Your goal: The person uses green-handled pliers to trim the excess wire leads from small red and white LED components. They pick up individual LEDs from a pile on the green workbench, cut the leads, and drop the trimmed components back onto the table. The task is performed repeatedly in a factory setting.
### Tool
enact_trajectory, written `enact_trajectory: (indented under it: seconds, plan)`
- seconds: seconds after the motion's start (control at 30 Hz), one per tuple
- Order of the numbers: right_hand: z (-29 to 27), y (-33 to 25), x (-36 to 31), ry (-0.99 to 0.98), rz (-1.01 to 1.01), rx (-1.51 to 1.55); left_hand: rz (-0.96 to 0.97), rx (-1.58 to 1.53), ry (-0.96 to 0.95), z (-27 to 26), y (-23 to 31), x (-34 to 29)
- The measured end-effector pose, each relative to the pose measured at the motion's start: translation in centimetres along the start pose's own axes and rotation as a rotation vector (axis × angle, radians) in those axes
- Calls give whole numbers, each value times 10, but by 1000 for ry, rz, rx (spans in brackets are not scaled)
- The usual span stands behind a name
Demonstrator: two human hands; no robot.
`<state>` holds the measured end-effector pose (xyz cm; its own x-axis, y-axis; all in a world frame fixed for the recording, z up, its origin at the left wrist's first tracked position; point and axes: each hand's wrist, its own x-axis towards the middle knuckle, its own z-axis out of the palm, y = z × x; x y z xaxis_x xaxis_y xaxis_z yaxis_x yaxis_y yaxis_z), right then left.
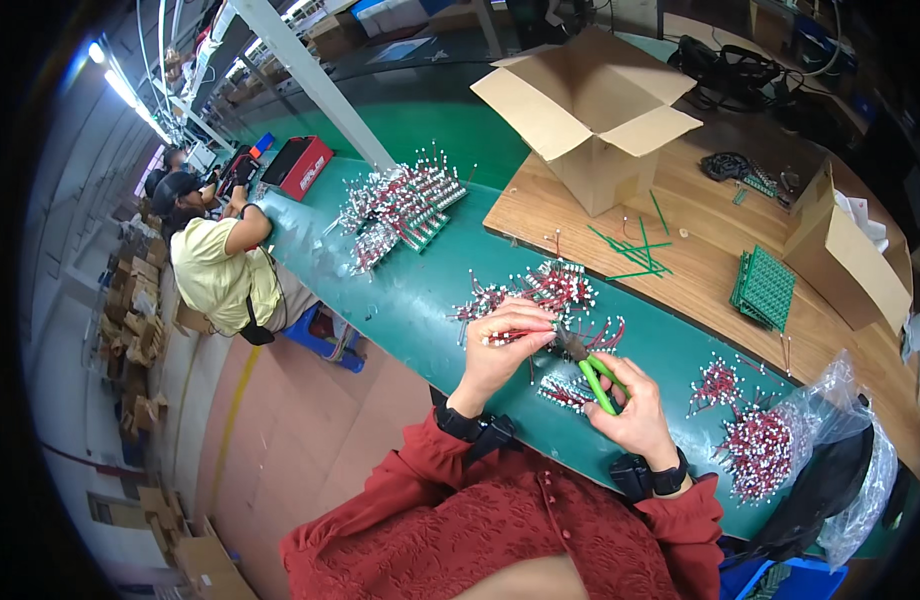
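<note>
My right hand (635, 415) is wrapped round green-handled pliers (594, 383), whose dark metal jaws point up and left toward my left hand (500, 352). The fingers of my left hand are pinched on a few thin red wires with white ends (504, 338), close to the jaws. Whether the jaws touch a wire is too small to tell. Just beyond my hands lies a heap of red-wired pieces with white connectors (560, 287). A small row of similar pieces (563, 391) rests on the green table between my forearms.
A large stack of wired green boards (405, 205) sits to the left. An open cardboard box (605, 120), green strips (635, 255) and green boards (763, 288) lie on the wooden board. Red-wire bundles (760, 450) adjoin a plastic bag (840, 430). Another person (220, 255) works farther left.
</note>
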<state>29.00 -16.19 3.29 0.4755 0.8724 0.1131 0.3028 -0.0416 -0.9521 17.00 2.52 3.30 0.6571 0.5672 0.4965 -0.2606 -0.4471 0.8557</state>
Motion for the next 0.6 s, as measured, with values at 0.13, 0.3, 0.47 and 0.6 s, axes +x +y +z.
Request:
enact_trajectory:
  seconds: [0.13,0.3,0.47,0.6]
  plan:
    - [-2,-6,1,-10,35,-51,-25,-36,3,-3,-2,-2]
    - [1,5,2,-49,-16,27,-48,-14,-37,-9,-2,-1]
    - [-7,2,5,-292,217,473,-214,-242,-16,-12,6,-2]
    - [-8,-12,10,-380,325,780,-340,-540,148,-11,-9,-8]
